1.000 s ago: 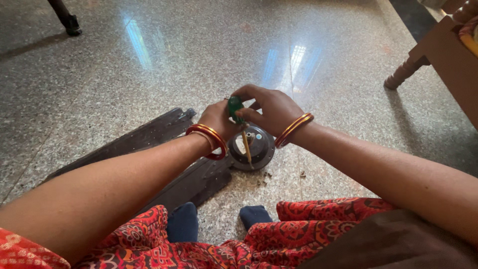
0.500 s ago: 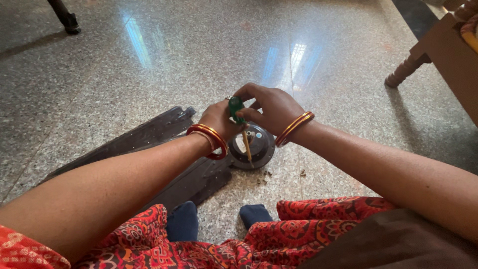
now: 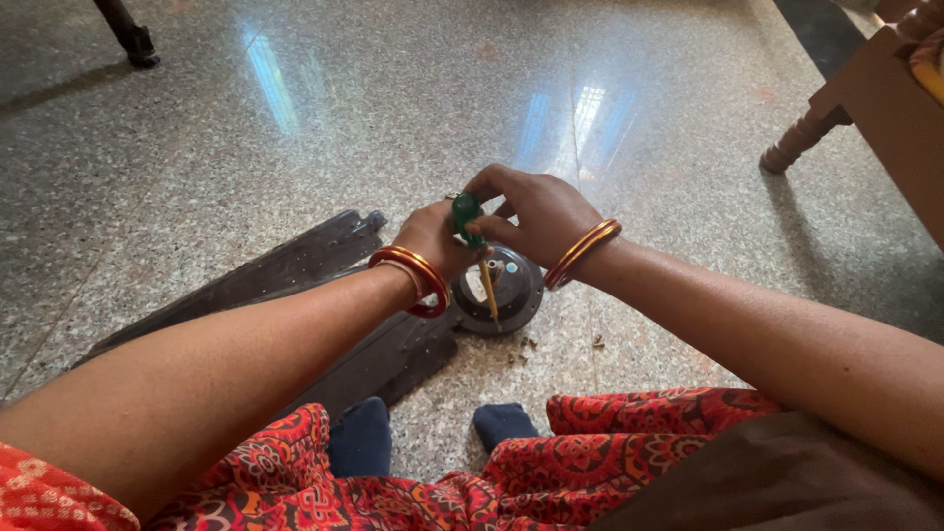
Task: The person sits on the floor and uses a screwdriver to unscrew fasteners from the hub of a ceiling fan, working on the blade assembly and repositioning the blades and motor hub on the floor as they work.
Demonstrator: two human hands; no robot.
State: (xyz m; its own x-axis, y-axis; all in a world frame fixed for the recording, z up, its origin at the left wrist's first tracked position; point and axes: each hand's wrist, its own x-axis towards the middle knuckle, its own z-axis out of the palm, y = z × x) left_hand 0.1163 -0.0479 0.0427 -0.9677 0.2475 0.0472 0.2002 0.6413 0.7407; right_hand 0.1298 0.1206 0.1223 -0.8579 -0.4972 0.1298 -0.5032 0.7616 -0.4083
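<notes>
A dark ceiling-fan motor hub point(image 3: 513, 290) lies on the speckled stone floor with dark blades point(image 3: 295, 261) spreading to the left. My right hand point(image 3: 536, 211) grips the green handle of a screwdriver point(image 3: 468, 218), whose yellowish shaft points down onto the hub's top. My left hand point(image 3: 433, 236) rests against the hub's left side, beside the screwdriver; what its fingers hold is hidden. Both wrists carry red and gold bangles.
A wooden furniture leg point(image 3: 801, 138) and a seat stand at the right. A dark chair foot point(image 3: 133, 39) is at the top left. Small bits of debris point(image 3: 526, 346) lie by the hub. My feet in blue socks point(image 3: 364, 433) and red patterned cloth are nearest me.
</notes>
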